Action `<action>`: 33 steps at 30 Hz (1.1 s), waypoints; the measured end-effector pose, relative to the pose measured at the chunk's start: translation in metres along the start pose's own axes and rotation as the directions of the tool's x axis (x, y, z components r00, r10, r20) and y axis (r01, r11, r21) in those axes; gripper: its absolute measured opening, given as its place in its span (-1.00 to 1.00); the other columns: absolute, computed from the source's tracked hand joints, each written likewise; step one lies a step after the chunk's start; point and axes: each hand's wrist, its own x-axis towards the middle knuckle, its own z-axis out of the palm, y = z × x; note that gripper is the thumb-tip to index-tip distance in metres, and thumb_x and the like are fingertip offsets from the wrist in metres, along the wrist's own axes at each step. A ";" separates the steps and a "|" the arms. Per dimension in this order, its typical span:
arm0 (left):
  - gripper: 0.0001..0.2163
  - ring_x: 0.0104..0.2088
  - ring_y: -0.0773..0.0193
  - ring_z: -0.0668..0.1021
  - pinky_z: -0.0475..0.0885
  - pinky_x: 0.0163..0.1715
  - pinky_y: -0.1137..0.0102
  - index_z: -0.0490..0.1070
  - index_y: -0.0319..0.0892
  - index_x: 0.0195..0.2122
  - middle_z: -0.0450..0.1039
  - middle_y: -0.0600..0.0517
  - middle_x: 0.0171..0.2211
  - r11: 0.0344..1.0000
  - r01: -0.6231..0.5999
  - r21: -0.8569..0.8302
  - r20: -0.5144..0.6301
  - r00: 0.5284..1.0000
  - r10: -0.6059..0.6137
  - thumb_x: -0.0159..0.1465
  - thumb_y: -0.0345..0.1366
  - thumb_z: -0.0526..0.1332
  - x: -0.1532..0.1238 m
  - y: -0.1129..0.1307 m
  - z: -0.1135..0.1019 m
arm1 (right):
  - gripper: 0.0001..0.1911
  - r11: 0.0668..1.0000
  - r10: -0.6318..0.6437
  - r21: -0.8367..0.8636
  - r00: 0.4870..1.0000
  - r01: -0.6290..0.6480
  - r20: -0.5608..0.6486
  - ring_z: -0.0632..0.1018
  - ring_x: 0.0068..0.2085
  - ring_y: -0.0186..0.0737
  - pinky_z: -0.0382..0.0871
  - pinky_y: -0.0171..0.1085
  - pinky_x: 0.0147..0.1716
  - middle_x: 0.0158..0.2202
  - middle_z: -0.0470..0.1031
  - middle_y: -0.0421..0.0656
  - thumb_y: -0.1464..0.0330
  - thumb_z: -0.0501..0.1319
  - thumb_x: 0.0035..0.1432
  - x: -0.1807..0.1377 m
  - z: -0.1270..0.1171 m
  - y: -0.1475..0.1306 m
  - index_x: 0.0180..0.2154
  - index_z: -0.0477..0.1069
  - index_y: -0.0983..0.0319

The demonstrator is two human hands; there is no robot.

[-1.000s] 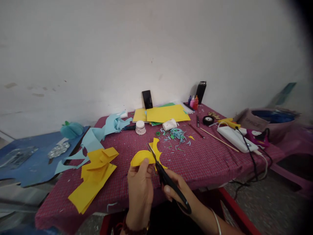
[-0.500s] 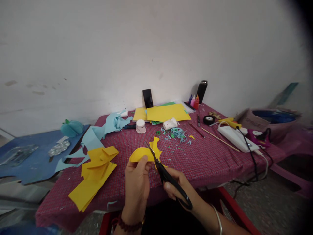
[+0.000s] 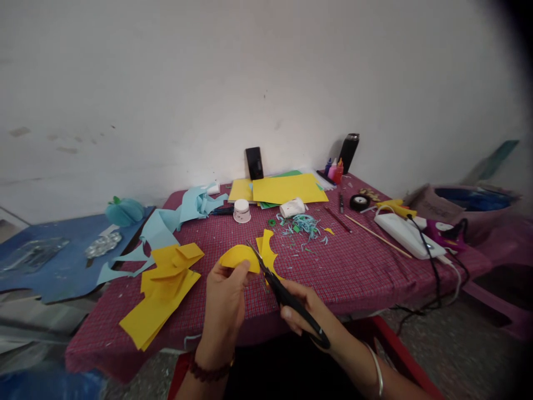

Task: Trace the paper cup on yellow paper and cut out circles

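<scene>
My left hand (image 3: pixel 227 289) pinches a rounded piece of yellow paper (image 3: pixel 240 255), thumb on top, above the table's front part. My right hand (image 3: pixel 306 311) is closed around the black handles of a pair of scissors (image 3: pixel 278 286). Its blades lie at the right edge of the yellow piece; whether they are between or over the paper I cannot tell exactly. Just behind the blades, a curved yellow offcut (image 3: pixel 267 253) is on the cloth. To the left of my hands lie folded yellow paper scraps (image 3: pixel 166 289), beside light blue paper scraps (image 3: pixel 160 228).
Paper cups (image 3: pixel 242 211), blue shreds (image 3: pixel 306 226) and yellow sheets (image 3: pixel 291 189) lie farther back. A phone (image 3: pixel 254 163) leans against the wall. On the right are a wooden stick (image 3: pixel 378 236), a white power strip (image 3: pixel 408 235) with cables, and black tape (image 3: pixel 360 202).
My left hand and the yellow piece have shifted slightly left, and the piece has turned a little. The scissors stay at its right edge. The whole view has moved slightly.
</scene>
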 end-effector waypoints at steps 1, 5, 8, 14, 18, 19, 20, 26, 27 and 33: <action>-0.81 -0.53 0.38 0.49 0.35 -0.52 0.50 0.51 -0.23 -0.45 0.53 0.07 -0.50 1.000 -0.005 0.017 -0.004 1.000 0.005 -0.15 -0.43 0.40 0.000 0.000 -0.001 | -0.43 1.000 -0.003 -0.003 1.000 0.003 0.014 0.14 -0.61 -0.49 0.01 -0.42 -0.66 -0.54 0.14 -0.35 0.01 0.29 0.06 0.001 0.000 0.000 -0.03 0.37 0.27; -0.84 -0.50 0.37 0.50 0.40 -0.44 0.49 0.52 -0.24 -0.45 0.53 0.07 -0.50 0.999 -0.013 0.049 0.022 1.000 0.012 -0.12 -0.43 0.39 -0.004 -0.007 -0.003 | -0.50 1.000 -0.009 -0.023 0.999 0.010 0.050 0.23 -0.51 -0.42 0.13 -0.38 -0.57 -0.46 0.23 -0.27 -0.01 0.26 0.08 0.002 -0.001 -0.002 -0.13 0.36 0.26; -0.85 -0.47 0.35 0.52 0.42 -0.42 0.48 0.54 -0.24 -0.43 0.54 0.05 -0.48 0.999 -0.003 0.048 0.058 0.998 0.000 -0.09 -0.43 0.38 -0.008 -0.012 -0.005 | -0.53 0.999 0.012 -0.031 0.998 -0.010 0.056 0.26 -0.45 -0.38 0.17 -0.35 -0.50 -0.40 0.26 -0.23 -0.01 0.25 0.09 0.001 -0.002 -0.005 -0.17 0.35 0.24; -0.86 -0.50 0.36 0.50 0.41 -0.47 0.48 0.53 -0.25 -0.45 0.53 0.06 -0.49 0.999 0.013 0.039 0.073 0.997 -0.016 -0.09 -0.44 0.38 -0.010 -0.013 -0.006 | -0.47 0.999 0.039 -0.038 0.998 -0.037 0.057 0.28 -0.34 -0.29 0.19 -0.29 -0.35 -0.33 0.27 -0.21 0.04 0.26 0.11 -0.004 -0.001 -0.014 0.00 0.30 0.21; -0.86 -0.49 0.36 0.50 0.42 -0.45 0.47 0.53 -0.24 -0.44 0.53 0.07 -0.48 0.999 0.023 0.044 0.087 0.996 -0.027 -0.08 -0.44 0.38 -0.010 -0.012 -0.008 | -0.51 0.998 0.008 -0.063 0.999 -0.005 0.052 0.31 -0.31 -0.27 0.21 -0.28 -0.32 -0.30 0.30 -0.18 0.05 0.27 0.11 -0.004 -0.001 -0.012 -0.05 0.33 0.23; -0.85 -0.48 0.36 0.51 0.42 -0.45 0.47 0.54 -0.24 -0.43 0.54 0.07 -0.48 0.998 0.030 0.047 0.090 0.995 -0.034 -0.08 -0.43 0.38 -0.010 -0.011 -0.008 | -0.52 0.998 -0.013 -0.067 0.999 0.016 0.045 0.31 -0.32 -0.28 0.21 -0.28 -0.33 -0.31 0.30 -0.18 0.04 0.27 0.09 -0.003 -0.002 -0.010 -0.09 0.36 0.24; -0.85 -0.48 0.36 0.51 0.42 -0.44 0.47 0.54 -0.23 -0.43 0.54 0.07 -0.48 0.998 0.036 0.048 0.093 0.995 -0.040 -0.08 -0.43 0.38 -0.010 -0.011 -0.008 | -0.53 0.997 -0.032 -0.067 0.999 0.034 0.038 0.30 -0.34 -0.29 0.20 -0.29 -0.35 -0.33 0.29 -0.19 0.03 0.28 0.08 -0.002 -0.002 -0.007 -0.14 0.37 0.25; -0.82 -0.52 0.38 0.50 0.39 -0.51 0.50 0.53 -0.23 -0.45 0.53 0.09 -0.50 0.996 0.086 0.013 0.095 0.992 -0.087 -0.13 -0.43 0.40 -0.010 -0.004 -0.008 | -0.44 0.998 -0.042 -0.043 0.999 0.043 0.007 0.23 -0.48 -0.34 0.14 -0.32 -0.51 -0.51 0.21 -0.26 -0.02 0.29 0.04 -0.001 -0.002 0.001 -0.09 0.40 0.26; -0.82 -0.52 0.39 0.50 0.38 -0.51 0.51 0.52 -0.23 -0.46 0.53 0.09 -0.51 0.996 0.094 0.009 0.096 0.991 -0.094 -0.14 -0.44 0.41 -0.010 -0.003 -0.008 | -0.45 0.998 -0.037 -0.043 0.999 0.037 0.005 0.22 -0.48 -0.34 0.13 -0.33 -0.52 -0.53 0.20 -0.27 -0.01 0.29 0.04 -0.001 -0.001 0.001 -0.10 0.41 0.26; -0.82 -0.53 0.40 0.50 0.39 -0.53 0.52 0.51 -0.23 -0.47 0.52 0.10 -0.53 0.988 0.155 -0.008 0.142 0.978 -0.152 -0.15 -0.45 0.41 -0.008 0.003 -0.008 | -0.58 0.997 -0.045 -0.056 0.999 0.044 -0.007 0.18 -0.54 -0.40 0.07 -0.37 -0.59 -0.57 0.18 -0.29 0.02 0.29 0.05 -0.002 -0.001 0.002 -0.34 0.39 0.26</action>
